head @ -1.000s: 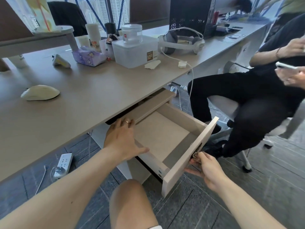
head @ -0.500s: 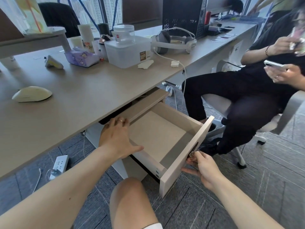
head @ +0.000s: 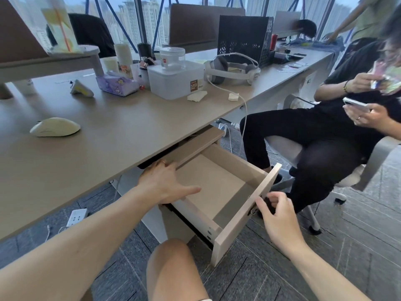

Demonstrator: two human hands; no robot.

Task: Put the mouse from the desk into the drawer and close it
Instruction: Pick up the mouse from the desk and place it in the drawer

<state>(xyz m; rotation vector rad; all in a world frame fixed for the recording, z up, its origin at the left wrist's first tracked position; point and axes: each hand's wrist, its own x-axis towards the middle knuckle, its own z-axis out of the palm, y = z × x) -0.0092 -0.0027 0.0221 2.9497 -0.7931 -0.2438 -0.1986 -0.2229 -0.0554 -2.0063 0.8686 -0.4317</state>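
**Mouse waits, drawer is open**

The mouse sits on the worktop, far to your left and well apart from both hands. It looks small, light, hard and smooth, so it may slip. Take it from above, with your thumb on one side and your fingers on the other.

The drawer is pulled out and looks empty inside. Your left hand rests flat and open on the drawer's near side wall. Your right hand is loosely curled by the drawer front, near its handle, holding nothing.

Another person sits close on the right.
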